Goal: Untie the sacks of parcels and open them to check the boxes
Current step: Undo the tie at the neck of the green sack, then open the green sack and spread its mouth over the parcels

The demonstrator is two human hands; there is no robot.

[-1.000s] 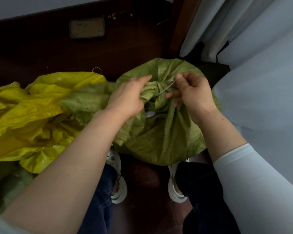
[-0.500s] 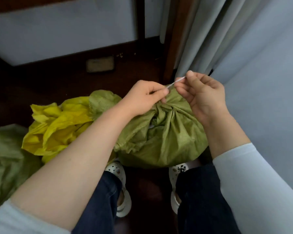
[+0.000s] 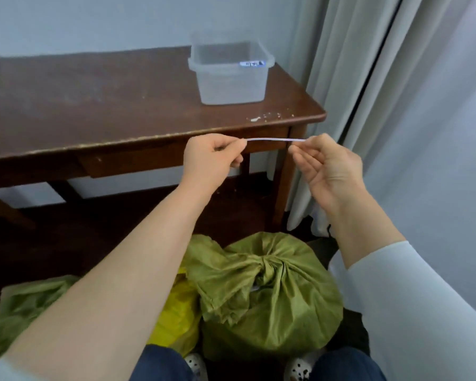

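Note:
A green woven sack [image 3: 270, 301] stands on the floor between my feet, its mouth still gathered into folds at the top. High above it, a thin white tie strip [image 3: 272, 139] is stretched level between both hands. My left hand [image 3: 209, 158] pinches its left end between thumb and forefinger. My right hand [image 3: 327, 166] pinches the right end, the other fingers loosely curled. Both hands are level with the table's front edge, well clear of the sack.
A dark wooden table [image 3: 121, 105] stands ahead, with a clear plastic tub [image 3: 231, 75] near its right end. A yellow sack [image 3: 176, 317] and another green sack [image 3: 19, 312] lie on the floor at the left. Pale curtains [image 3: 368, 105] hang at the right.
The white tie has come off the sack's neck. Both hands have risen with it from the sack up to table height and moved apart, and my view has tilted up.

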